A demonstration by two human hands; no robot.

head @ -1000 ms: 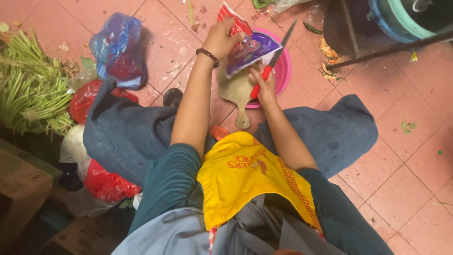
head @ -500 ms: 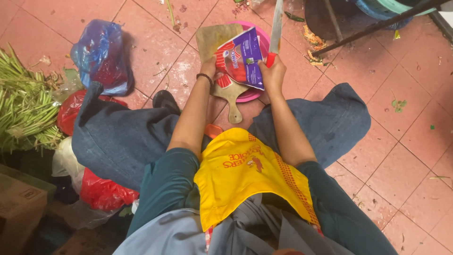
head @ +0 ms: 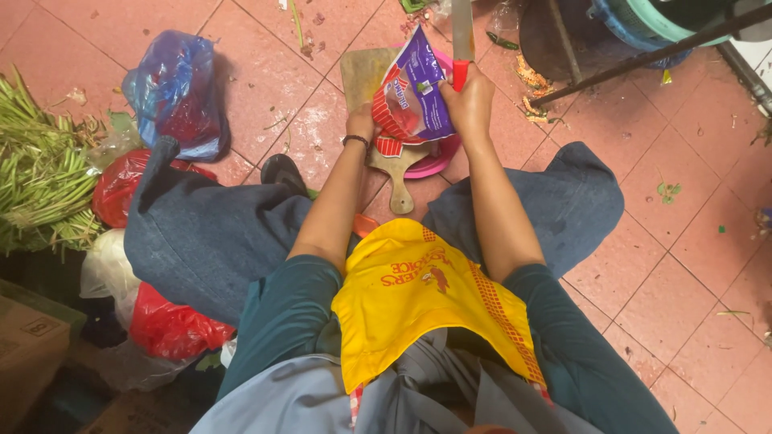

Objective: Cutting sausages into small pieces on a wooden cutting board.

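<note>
My left hand (head: 363, 122) grips the lower left edge of a purple and red plastic food packet (head: 412, 100) and holds it upright over a wooden cutting board (head: 378, 104). My right hand (head: 469, 103) is closed around the red handle of a knife (head: 461, 36), whose blade points away from me, beside the packet's right edge. A pink plate (head: 438, 157) lies under the board's right side. I sit on the tiled floor with my knees spread, a yellow apron over my lap.
A heap of green stalks (head: 36, 185) lies at far left. Blue (head: 177, 92), red (head: 173, 325) and white plastic bags sit by my left knee. A dark pan (head: 563, 36), tubs and a metal bar stand at top right. Vegetable scraps dot the pink tiles.
The knife has swung from lying low across the plate to pointing away from me beside the packet. The packet has been lifted and turned more upright between both hands.
</note>
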